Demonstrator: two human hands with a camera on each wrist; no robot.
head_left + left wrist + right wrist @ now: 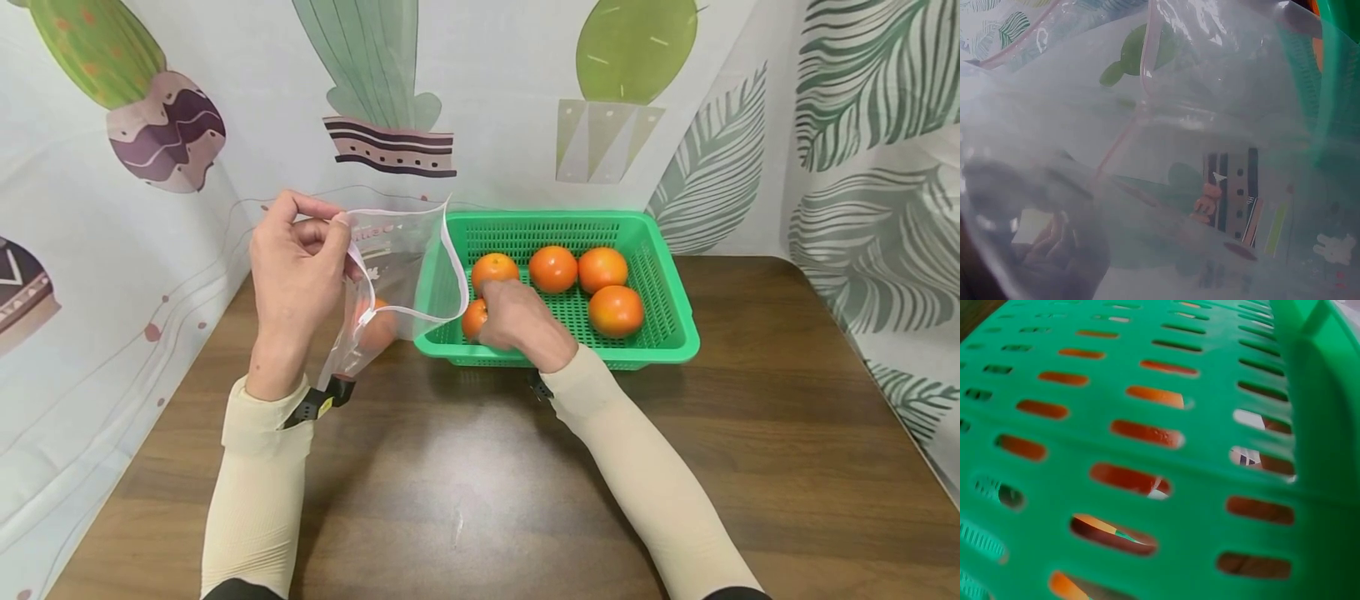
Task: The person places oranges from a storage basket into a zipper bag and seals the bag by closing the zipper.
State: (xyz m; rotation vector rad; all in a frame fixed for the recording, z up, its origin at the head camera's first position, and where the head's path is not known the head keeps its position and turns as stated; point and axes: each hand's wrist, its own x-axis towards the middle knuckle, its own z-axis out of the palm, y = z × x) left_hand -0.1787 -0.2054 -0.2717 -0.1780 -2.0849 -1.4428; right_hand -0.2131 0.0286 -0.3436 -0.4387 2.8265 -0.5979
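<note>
Left wrist view: hazy plastic of the zip bag (1210, 119) fills most of it, blurring the printed backdrop (510, 75).
Left hand (300, 271): thumb and forefinger pinch the bag's upper left edge.
Bag mouth: spread wide, overlapping the basket's left end.
Dimmed tomato (377, 327): seen through plastic, below and right of the left hand.
Green basket (678, 321): on the desk (450, 467).
Front-left tomato (472, 322): partly covered by the right hand (517, 315).
Right hand: fingers bent down there; fingertips hidden, so I cannot tell whether they grip.
Other tomatoes: rear-left tomato (495, 268) just beyond that hand, three tomatoes (617, 311) farther right.
Right wrist view: slotted basket wall blocks most, leaving orange patches.
</note>
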